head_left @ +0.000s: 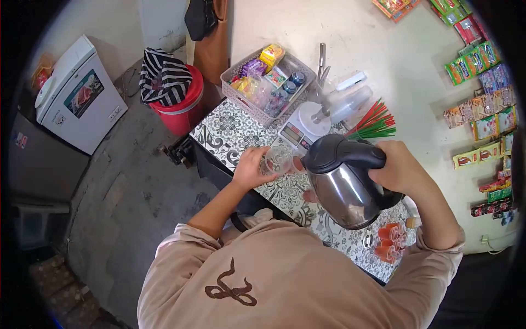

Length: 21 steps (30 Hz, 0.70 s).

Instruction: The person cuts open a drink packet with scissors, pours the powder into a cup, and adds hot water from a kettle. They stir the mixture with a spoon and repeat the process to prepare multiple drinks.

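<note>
My left hand (252, 168) is wrapped around a clear plastic cup (278, 159) above the patterned tabletop (227, 123). In my right hand (395, 164) is the black handle of a shiny steel electric kettle (345, 194) with a black lid. The kettle is tilted, its spout right at the cup's rim. Something reddish shows just behind the spout, partly hidden by the kettle. A white kitchen scale (313, 122) stands just beyond the cup.
A basket (255, 111) of packets and jars sits at the back left, with red and green straws (375, 123) to its right. Several cups of orange drink (387, 244) stand at the right. Sachets (474, 63) hang on the wall. A red bin (178, 112) is on the floor.
</note>
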Available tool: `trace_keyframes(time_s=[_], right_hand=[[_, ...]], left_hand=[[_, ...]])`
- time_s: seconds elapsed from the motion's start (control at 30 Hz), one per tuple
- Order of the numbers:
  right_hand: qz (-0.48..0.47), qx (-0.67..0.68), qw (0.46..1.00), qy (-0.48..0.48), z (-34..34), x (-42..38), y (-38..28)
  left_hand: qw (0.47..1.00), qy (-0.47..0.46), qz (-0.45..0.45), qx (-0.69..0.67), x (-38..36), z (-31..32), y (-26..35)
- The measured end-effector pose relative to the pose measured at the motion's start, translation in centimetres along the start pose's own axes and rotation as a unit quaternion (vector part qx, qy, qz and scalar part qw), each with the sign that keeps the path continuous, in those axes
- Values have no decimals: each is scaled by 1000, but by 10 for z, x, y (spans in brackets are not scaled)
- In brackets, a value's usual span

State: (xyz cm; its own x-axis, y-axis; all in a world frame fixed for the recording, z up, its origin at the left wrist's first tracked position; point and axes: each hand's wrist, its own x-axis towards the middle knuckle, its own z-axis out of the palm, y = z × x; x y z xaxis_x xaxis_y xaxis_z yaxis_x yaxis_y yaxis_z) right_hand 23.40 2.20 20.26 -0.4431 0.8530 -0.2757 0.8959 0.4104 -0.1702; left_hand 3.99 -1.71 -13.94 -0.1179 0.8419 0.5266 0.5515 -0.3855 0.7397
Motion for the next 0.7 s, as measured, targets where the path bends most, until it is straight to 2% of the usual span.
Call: trace_keyframes(time_s=[0.2, 0.7], right_hand=[[-58, -76, 995, -24, 11, 18, -14], [-55, -84, 995, -29, 14, 30, -28]], left_hand=[[999, 15, 20, 21, -1, 2, -3], [999, 8, 33, 14, 0, -2, -2]])
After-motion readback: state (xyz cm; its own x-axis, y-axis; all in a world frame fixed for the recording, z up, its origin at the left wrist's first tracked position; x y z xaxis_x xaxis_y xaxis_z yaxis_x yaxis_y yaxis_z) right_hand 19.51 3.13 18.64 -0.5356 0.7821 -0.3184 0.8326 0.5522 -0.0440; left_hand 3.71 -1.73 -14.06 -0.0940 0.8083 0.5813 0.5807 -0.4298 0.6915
